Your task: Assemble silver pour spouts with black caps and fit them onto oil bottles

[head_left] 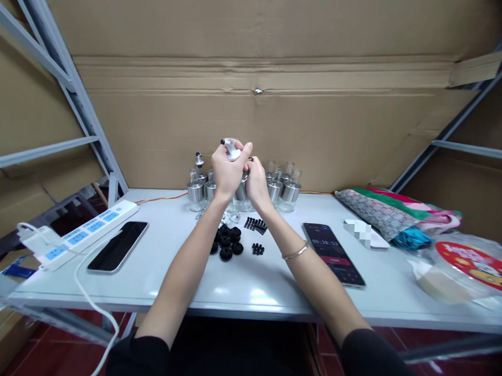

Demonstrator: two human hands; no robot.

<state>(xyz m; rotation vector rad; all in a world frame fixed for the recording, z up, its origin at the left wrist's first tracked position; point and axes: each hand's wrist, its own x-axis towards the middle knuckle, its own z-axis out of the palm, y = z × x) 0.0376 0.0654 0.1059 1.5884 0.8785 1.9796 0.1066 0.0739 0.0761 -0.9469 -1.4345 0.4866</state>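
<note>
Head view: left hand (pixel 226 173) grips silver part (pixel 233 153); phone (pixel 333 255) reads 00:38:53.

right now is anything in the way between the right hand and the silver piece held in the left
Yes, the left hand: in this view its fingers lie between the silver piece and the right hand. Nothing else visible does.

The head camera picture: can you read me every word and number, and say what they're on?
"00:38:53": on the screen of the phone on the right; its smaller writing is too tiny to read.
Red round lid: pale lettering, too blurred to read.
White flat thing: partly pixelated, nothing readable.
Power strip: no readable words.
</note>
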